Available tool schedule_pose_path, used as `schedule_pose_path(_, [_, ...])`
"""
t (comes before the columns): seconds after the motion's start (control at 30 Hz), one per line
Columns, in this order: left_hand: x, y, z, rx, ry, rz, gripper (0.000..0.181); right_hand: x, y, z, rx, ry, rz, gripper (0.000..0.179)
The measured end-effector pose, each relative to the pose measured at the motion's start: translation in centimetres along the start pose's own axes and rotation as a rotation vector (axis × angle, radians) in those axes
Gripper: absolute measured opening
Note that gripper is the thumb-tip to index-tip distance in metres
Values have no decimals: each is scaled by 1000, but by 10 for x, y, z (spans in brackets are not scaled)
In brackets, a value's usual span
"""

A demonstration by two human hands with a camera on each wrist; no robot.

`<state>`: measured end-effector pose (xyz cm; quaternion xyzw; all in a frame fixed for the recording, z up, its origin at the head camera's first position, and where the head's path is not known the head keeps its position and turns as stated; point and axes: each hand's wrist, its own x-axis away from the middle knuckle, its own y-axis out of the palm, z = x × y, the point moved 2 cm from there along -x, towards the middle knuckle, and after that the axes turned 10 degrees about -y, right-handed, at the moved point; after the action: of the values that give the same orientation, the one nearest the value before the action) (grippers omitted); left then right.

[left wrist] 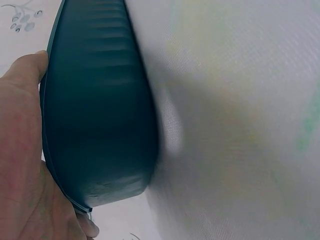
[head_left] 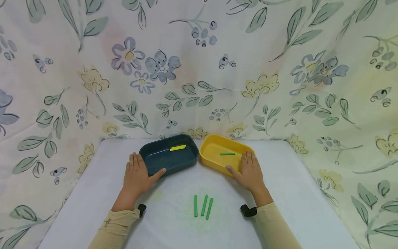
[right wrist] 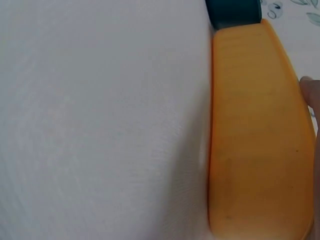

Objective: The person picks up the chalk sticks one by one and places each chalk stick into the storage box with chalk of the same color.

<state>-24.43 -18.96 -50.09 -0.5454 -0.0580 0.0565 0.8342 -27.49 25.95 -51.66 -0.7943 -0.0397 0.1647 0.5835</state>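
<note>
My left hand (head_left: pixel 136 174) rests against the left end of a dark teal tray (head_left: pixel 169 168), its fingers straight and its thumb at the front rim. In the left wrist view that thumb (left wrist: pixel 32 67) touches the rim of the tray's side. Yellow sticks (head_left: pixel 178 148) lie inside this tray. On the other side my right hand (head_left: pixel 250 171) lies along the right end of a yellow tray (head_left: pixel 214 165), fingers extended, thumb by the front rim. One green stick (head_left: pixel 227 154) lies in the yellow tray. Neither hand holds a stick.
Three loose green sticks (head_left: pixel 203 205) lie near the middle of the white table (head_left: pixel 174 221), between the forearms. The two trays almost meet at their inner ends, in front of a floral cloth (head_left: pixel 199 103). Black wrist pieces (head_left: pixel 248 211) sit by both sleeves.
</note>
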Motion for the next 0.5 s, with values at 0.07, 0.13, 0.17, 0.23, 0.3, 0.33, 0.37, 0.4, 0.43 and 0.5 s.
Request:
schedule_pose_path(0.07, [0, 1, 0, 5, 2, 2, 135, 0, 1, 0, -2, 5, 3, 117])
schedule_pose_path(0.13, [0, 1, 0, 9, 2, 4, 135, 0, 2, 1, -4, 8, 0, 118])
schedule_pose_path(0.17, [0, 2, 0, 10, 1, 3, 135, 0, 2, 1, -4, 9, -1, 118])
schedule_pose_path(0.23, [0, 2, 0, 12, 1, 6, 135, 1, 2, 1, -10, 16, -4, 119])
schedule_pose_path(0.3, [1, 1, 1, 13, 2, 5, 136, 0, 2, 1, -14, 17, -7, 121])
schedule_pose_path(0.33, [1, 1, 1, 15, 3, 5, 136, 0, 2, 1, -15, 17, -7, 121])
schedule_pose_path(0.37, [1, 1, 1, 16, 5, 5, 136, 0, 2, 1, -16, 19, -7, 121])
schedule_pose_path(0.4, [1, 1, 1, 17, 4, 5, 136, 0, 2, 1, -17, 21, -7, 121])
schedule_pose_path(0.43, [1, 1, 1, 17, 4, 4, 136, 0, 2, 1, -17, 20, -6, 121])
schedule_pose_path(0.5, [0, 1, 1, 20, 1, 1, 136, -1, 3, 2, -15, 18, -6, 122])
